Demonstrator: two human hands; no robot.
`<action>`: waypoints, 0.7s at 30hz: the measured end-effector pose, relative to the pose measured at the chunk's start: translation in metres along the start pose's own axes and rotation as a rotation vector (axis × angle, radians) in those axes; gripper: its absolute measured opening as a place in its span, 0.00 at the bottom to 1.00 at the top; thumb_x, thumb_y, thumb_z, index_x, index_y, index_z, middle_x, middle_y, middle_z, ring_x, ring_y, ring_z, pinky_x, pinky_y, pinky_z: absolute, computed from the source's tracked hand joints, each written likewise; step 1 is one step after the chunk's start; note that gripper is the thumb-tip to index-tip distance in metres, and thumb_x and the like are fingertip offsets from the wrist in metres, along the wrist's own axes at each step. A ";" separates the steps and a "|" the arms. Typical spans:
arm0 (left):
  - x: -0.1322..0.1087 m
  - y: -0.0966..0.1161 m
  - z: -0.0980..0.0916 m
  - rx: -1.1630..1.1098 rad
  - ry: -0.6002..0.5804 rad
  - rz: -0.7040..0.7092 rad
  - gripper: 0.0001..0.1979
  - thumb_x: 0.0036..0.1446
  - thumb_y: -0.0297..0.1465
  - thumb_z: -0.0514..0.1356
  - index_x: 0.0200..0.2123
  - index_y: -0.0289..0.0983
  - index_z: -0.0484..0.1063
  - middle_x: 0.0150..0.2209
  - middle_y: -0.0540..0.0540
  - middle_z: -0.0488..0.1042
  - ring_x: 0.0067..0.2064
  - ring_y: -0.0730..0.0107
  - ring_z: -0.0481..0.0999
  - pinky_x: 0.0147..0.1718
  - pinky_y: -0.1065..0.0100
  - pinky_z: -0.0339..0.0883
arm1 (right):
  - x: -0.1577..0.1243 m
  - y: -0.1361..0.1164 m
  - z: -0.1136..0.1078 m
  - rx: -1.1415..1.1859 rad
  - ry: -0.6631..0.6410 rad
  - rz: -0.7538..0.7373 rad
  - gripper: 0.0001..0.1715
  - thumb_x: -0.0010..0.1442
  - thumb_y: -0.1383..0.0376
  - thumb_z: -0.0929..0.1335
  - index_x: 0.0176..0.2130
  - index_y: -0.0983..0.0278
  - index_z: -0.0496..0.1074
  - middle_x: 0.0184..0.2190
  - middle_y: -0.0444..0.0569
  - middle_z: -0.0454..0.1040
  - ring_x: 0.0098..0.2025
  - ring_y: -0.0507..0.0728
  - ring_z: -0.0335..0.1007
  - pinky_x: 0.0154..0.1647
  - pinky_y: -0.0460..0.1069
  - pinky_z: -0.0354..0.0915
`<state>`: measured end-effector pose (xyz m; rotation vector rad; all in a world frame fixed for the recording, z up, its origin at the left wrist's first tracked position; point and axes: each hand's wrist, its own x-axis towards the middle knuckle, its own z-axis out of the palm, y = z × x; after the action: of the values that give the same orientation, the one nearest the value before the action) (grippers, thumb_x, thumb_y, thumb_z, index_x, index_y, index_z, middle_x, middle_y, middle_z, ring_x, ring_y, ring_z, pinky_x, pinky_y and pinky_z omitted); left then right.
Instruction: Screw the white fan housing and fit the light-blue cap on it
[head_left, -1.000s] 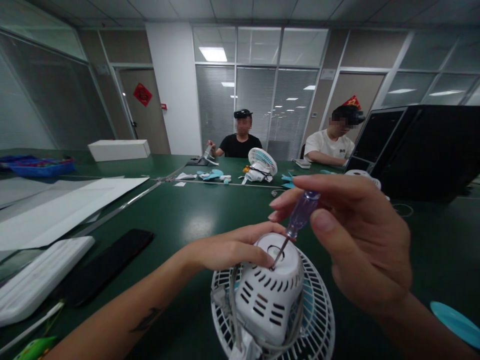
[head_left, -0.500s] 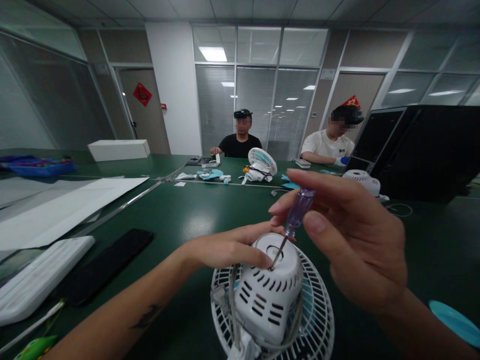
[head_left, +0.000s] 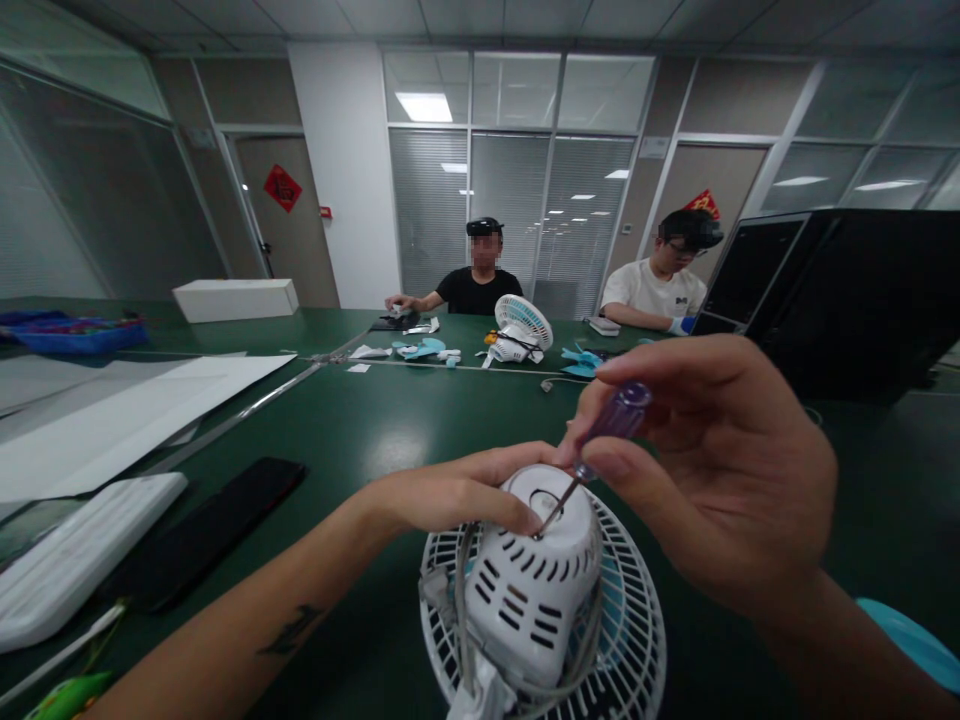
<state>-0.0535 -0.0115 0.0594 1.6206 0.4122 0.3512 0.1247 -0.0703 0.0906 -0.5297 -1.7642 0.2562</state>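
Note:
A white fan point(head_left: 526, 590) lies face down on the table, its slotted motor housing upward and its cord looped around it. My left hand point(head_left: 450, 495) grips the top of the housing from the left, thumb near a screw hole at the rim and fingers behind it. My right hand point(head_left: 727, 480) pinches the clear purple handle of a screwdriver point(head_left: 616, 415). The thin shaft slants down to the left, and its tip meets the housing beside my left thumb. The screw itself is too small to make out.
On the left lie a black phone point(head_left: 217, 530), a white power strip point(head_left: 90, 560) and white sheets point(head_left: 172, 400). A light-blue piece point(head_left: 911, 640) sits at the right edge, below a black monitor point(head_left: 862, 300). Two people sit opposite, near another fan point(head_left: 517, 330).
The screwdriver handle has tipped lower and to the right, with my right hand shifting along. Its tip stays at the housing. Across the table, one person's hand has moved left.

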 end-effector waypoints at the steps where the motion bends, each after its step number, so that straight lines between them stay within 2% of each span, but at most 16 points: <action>1: 0.000 0.000 0.000 0.011 0.001 -0.006 0.18 0.48 0.30 0.61 0.44 0.40 0.65 0.36 0.51 0.68 0.42 0.64 0.68 0.47 0.62 0.62 | 0.000 0.001 0.000 0.006 0.020 0.001 0.17 0.57 0.68 0.73 0.46 0.54 0.71 0.42 0.44 0.73 0.35 0.53 0.75 0.33 0.48 0.76; 3: -0.001 0.001 0.001 0.019 0.000 -0.011 0.20 0.48 0.31 0.61 0.46 0.40 0.65 0.38 0.50 0.69 0.43 0.63 0.69 0.49 0.60 0.61 | -0.001 0.002 0.000 0.002 0.020 -0.006 0.18 0.57 0.68 0.73 0.46 0.54 0.71 0.43 0.43 0.72 0.36 0.52 0.75 0.34 0.48 0.75; 5: -0.002 0.001 0.001 0.014 0.001 -0.014 0.19 0.49 0.32 0.61 0.46 0.40 0.65 0.39 0.50 0.70 0.44 0.62 0.70 0.49 0.60 0.62 | -0.001 0.002 -0.001 -0.018 -0.043 -0.014 0.18 0.59 0.68 0.72 0.48 0.54 0.71 0.44 0.43 0.73 0.36 0.52 0.75 0.34 0.48 0.75; 8: -0.002 0.001 0.001 0.001 0.009 -0.013 0.17 0.49 0.32 0.62 0.44 0.40 0.66 0.38 0.50 0.69 0.44 0.62 0.69 0.46 0.62 0.64 | -0.001 0.000 -0.005 -0.029 -0.143 0.009 0.20 0.63 0.69 0.67 0.54 0.54 0.70 0.40 0.44 0.75 0.34 0.52 0.75 0.33 0.48 0.75; 10: -0.002 0.000 0.000 -0.012 0.005 -0.002 0.17 0.49 0.31 0.62 0.43 0.40 0.66 0.37 0.50 0.69 0.43 0.63 0.68 0.44 0.64 0.64 | 0.000 -0.001 -0.006 -0.036 -0.152 0.040 0.22 0.63 0.69 0.66 0.55 0.54 0.69 0.36 0.44 0.75 0.33 0.52 0.74 0.31 0.48 0.74; 13: -0.001 -0.002 0.000 -0.001 -0.002 0.015 0.19 0.49 0.31 0.63 0.46 0.40 0.66 0.37 0.51 0.68 0.42 0.64 0.68 0.44 0.64 0.64 | 0.002 0.001 -0.003 -0.040 -0.053 0.053 0.18 0.61 0.68 0.69 0.51 0.55 0.71 0.33 0.43 0.74 0.30 0.52 0.73 0.28 0.47 0.74; 17: 0.000 -0.005 0.000 -0.003 -0.002 0.021 0.24 0.49 0.29 0.63 0.51 0.40 0.66 0.42 0.50 0.70 0.44 0.65 0.69 0.47 0.64 0.63 | 0.007 0.006 0.002 0.087 0.123 0.092 0.13 0.57 0.67 0.73 0.42 0.57 0.69 0.30 0.40 0.73 0.26 0.51 0.72 0.23 0.46 0.73; 21: 0.001 -0.005 0.001 -0.006 0.006 0.026 0.24 0.49 0.29 0.63 0.51 0.42 0.66 0.42 0.50 0.71 0.43 0.66 0.69 0.44 0.66 0.65 | 0.014 0.012 -0.004 0.194 0.181 0.168 0.14 0.57 0.62 0.73 0.41 0.57 0.68 0.26 0.38 0.71 0.22 0.51 0.70 0.23 0.47 0.73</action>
<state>-0.0527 -0.0118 0.0546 1.6212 0.3942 0.3764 0.1289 -0.0536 0.0987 -0.5434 -1.5026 0.4779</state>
